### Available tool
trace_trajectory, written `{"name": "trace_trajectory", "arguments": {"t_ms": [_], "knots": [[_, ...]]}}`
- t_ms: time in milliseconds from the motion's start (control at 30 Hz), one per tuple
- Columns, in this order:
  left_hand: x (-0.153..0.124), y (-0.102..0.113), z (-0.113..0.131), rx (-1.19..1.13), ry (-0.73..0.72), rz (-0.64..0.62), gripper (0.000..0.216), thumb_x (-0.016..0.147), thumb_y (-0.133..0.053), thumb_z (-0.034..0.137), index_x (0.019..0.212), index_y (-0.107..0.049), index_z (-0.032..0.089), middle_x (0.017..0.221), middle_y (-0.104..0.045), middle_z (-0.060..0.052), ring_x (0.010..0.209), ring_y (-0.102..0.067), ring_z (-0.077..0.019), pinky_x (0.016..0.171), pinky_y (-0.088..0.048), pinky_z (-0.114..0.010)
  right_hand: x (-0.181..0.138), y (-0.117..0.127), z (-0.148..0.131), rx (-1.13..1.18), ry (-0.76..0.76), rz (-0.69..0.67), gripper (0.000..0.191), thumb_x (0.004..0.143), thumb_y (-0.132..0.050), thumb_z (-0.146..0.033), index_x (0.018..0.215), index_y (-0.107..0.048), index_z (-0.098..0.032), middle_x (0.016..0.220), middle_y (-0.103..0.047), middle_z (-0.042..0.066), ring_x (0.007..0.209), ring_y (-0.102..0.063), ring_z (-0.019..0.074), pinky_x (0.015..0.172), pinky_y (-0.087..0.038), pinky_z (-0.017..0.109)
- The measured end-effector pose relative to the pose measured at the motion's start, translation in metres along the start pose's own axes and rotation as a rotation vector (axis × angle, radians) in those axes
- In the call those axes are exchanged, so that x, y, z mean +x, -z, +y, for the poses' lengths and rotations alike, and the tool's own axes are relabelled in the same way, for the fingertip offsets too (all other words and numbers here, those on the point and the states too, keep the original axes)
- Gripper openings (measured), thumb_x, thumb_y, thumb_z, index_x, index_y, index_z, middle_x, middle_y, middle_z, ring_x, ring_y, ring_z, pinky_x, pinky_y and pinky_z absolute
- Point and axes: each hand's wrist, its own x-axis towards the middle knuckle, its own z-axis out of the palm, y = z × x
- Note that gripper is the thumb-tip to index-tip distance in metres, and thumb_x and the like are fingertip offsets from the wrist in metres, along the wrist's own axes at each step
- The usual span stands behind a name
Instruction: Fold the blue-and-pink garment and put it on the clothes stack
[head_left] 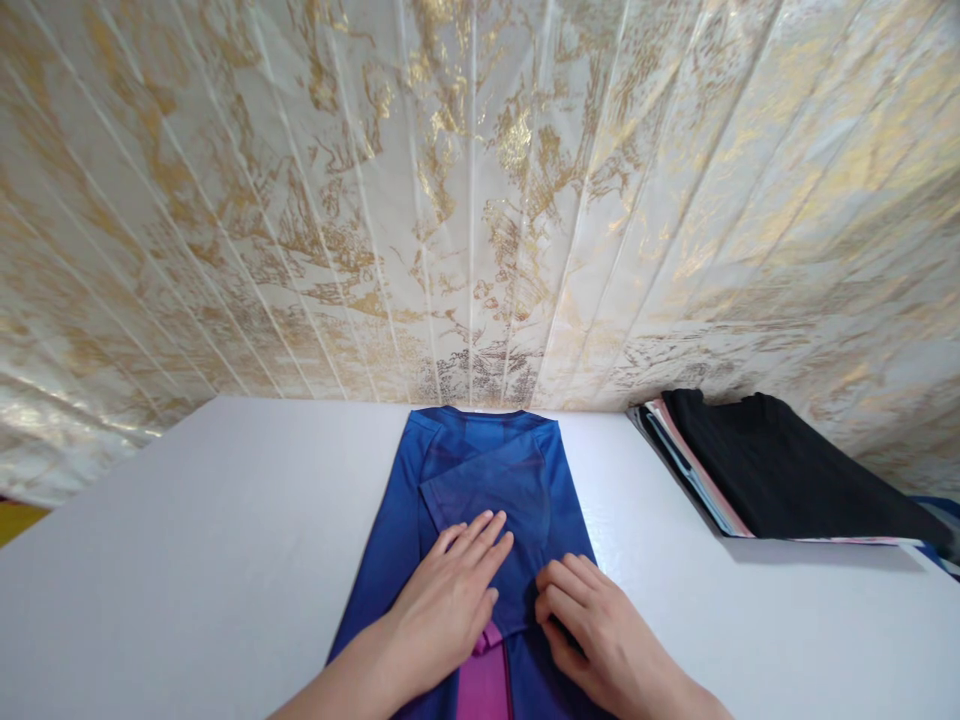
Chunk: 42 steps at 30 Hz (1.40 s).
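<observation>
A blue shirt [487,470] lies face down or folded on the white table, its neckline toward the wall and its sides turned inward. One sleeve lies across its middle, and a magenta strip [484,685] shows near the bottom. My left hand [450,590] rests flat on the folded sleeve, fingers stretched out and pointing away from me. To its right, my right hand [592,620] has its fingers curled against the shirt's fabric near the sleeve's edge. The fingertips of that hand are partly hidden.
On the right of the white table [225,560] sits a stack of folded clothes [787,465], black on top with pink and light blue layers beneath. Dark blue fabric [937,520] shows at the far right. A white and gold patterned curtain [450,200] hangs behind the table.
</observation>
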Motion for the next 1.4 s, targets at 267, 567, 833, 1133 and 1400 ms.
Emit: {"name": "trace_trajectory", "arguments": {"t_ms": [267,567,833,1133,1400], "knots": [[-0.007,0.003,0.013,-0.017,-0.095,-0.024,0.052,0.096,-0.044,0.028,0.146,-0.031,0.021,0.154,-0.025,-0.005,0.141,-0.024,-0.0219,0.112,-0.029,-0.041,0.004,0.018,0.017,0.121,-0.141,0.091,0.028,0.088,-0.040,-0.007,0.101,-0.057,-0.025,0.096,-0.061,0.005,0.087,-0.058,0.0196,0.076,-0.049,0.034],[-0.011,-0.037,0.021,0.119,-0.269,-0.014,0.065,0.097,-0.037,0.053,0.146,-0.032,0.012,0.149,-0.033,-0.012,0.137,-0.034,-0.0253,0.107,-0.034,-0.035,0.038,-0.004,0.032,0.114,-0.215,0.148,0.038,0.080,-0.045,-0.002,0.111,-0.055,-0.020,0.107,-0.060,0.008,0.099,-0.057,0.0224,0.087,-0.052,0.040],[-0.017,-0.058,0.023,0.368,-0.295,0.178,0.045,0.102,-0.031,0.027,0.145,-0.034,0.013,0.146,-0.040,-0.009,0.132,-0.042,-0.0200,0.101,-0.038,-0.030,0.043,-0.025,0.053,-0.178,-0.236,0.114,0.036,0.086,-0.053,-0.013,0.122,-0.055,-0.017,0.132,-0.053,0.014,0.119,-0.048,0.0288,0.098,-0.045,0.049],[0.002,-0.008,0.015,0.079,-0.049,0.003,0.074,0.093,-0.044,0.056,0.147,-0.027,0.008,0.153,-0.021,-0.016,0.141,-0.024,-0.0288,0.111,-0.030,-0.044,0.051,-0.030,0.052,-0.078,-0.188,0.242,0.043,0.093,-0.036,-0.017,0.135,-0.045,-0.016,0.142,-0.047,0.014,0.135,-0.038,0.0236,0.104,-0.042,0.045],[0.027,-0.003,-0.022,0.093,0.020,0.054,0.069,0.094,-0.039,0.059,0.144,-0.035,0.012,0.151,-0.029,-0.013,0.140,-0.026,-0.0266,0.111,-0.029,-0.046,0.056,-0.049,0.042,-0.051,-0.194,0.144,0.055,0.097,-0.040,-0.032,0.148,-0.027,-0.017,0.150,-0.037,0.013,0.139,-0.031,0.0228,0.109,-0.037,0.045]]}}
